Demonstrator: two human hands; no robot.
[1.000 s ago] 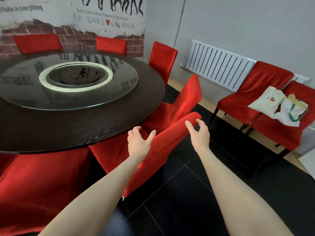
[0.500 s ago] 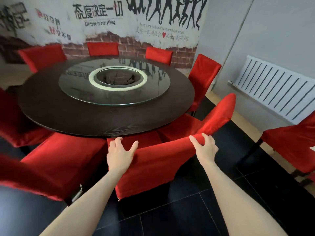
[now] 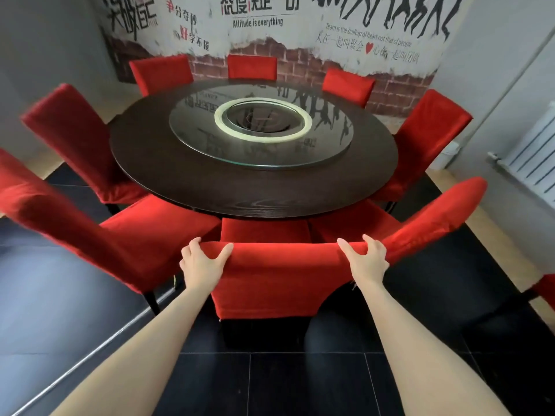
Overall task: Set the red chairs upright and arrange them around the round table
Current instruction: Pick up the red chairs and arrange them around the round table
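Gripping chair (image 3: 279, 280), slogan (image 3: 257, 23) "Attitude is everything"

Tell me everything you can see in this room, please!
red chairs: eight, red, set round the table
nearest chair: one of the eight, red, straight ahead, seat under the table edge
extra chair: one, red, only a sliver at the right edge
round table: one, dark brown, middle of the room
glass turntable: one, clear with a pale ring, on the table
radiator: one, white, right wall
wall mural: one, brick pattern with black lettering, back wall
floor tiles: many, black, underfoot
left hand: one, fingers gripping the nearest chair's back, left end
right hand: one, gripping its right end
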